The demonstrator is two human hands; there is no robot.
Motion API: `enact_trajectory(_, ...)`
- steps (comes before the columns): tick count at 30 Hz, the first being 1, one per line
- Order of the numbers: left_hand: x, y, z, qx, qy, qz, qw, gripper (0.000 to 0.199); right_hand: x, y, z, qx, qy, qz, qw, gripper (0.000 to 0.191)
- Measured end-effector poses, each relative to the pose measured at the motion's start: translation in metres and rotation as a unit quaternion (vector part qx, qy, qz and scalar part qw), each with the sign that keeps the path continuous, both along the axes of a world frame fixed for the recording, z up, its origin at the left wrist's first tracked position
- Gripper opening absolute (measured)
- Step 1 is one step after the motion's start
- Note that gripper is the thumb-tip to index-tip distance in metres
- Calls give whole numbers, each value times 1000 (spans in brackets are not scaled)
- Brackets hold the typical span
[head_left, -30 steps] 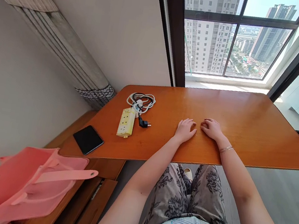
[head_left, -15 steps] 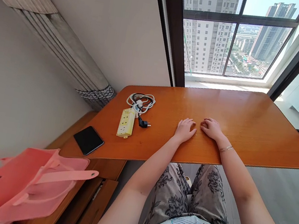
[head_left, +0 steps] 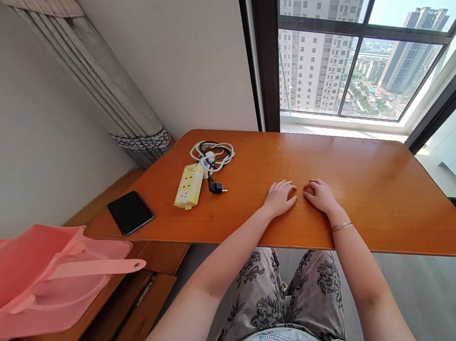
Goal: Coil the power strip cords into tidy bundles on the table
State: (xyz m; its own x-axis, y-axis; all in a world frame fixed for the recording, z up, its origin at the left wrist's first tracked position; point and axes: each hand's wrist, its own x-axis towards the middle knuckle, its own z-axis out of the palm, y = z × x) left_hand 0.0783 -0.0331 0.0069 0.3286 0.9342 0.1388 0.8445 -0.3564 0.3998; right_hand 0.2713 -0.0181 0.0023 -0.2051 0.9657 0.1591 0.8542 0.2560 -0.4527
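My left hand (head_left: 279, 197) rests on the brown wooden table (head_left: 367, 183), palm down, with nothing in it and its fingers loosely apart. Close beside it on the right, my right hand (head_left: 319, 195) lies on the same surface, fingers slightly curled, also holding nothing. A small gap separates the two. Left of my left hand is a yellow power strip (head_left: 189, 186) with a coiled white cord (head_left: 226, 152). A black plug (head_left: 215, 186) lies next to it, its prongs toward my left hand.
A black phone or tablet (head_left: 130, 213) lies flat at the table's left corner. Below it, a pink bag (head_left: 36, 278) sits on a wooden cabinet with drawers (head_left: 146, 309). The window (head_left: 352, 69) is behind the table, and a gathered curtain (head_left: 96, 65) hangs at left.
The whole view has shifted slightly, so things appear a little further left. Both hands stay in place on the table.
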Motion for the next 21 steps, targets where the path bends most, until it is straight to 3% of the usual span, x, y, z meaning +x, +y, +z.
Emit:
enact_trajectory(6,-8,8,1,-18,-38,-16,999,40,1,0,2,1,-3,5,1000,27)
enact_trajectory(10,-38,23,12,-17,-85,-4,996,47,1,0,3,-2,-5,7,1000,27)
enact_trajectory(13,-74,35,29,51,-41,78,995,48,1,1,4,-1,-6,5,1000,27)
enact_trajectory(16,-117,43,49,117,19,183,976,55,0,1,5,-4,-6,2,1000,27)
enact_trajectory(18,-144,45,60,123,50,258,957,64,-1,1,5,-11,-7,-2,1000,27)
enact_trajectory(21,-182,49,67,69,71,370,924,86,-2,1,6,-16,-6,-8,1000,28)
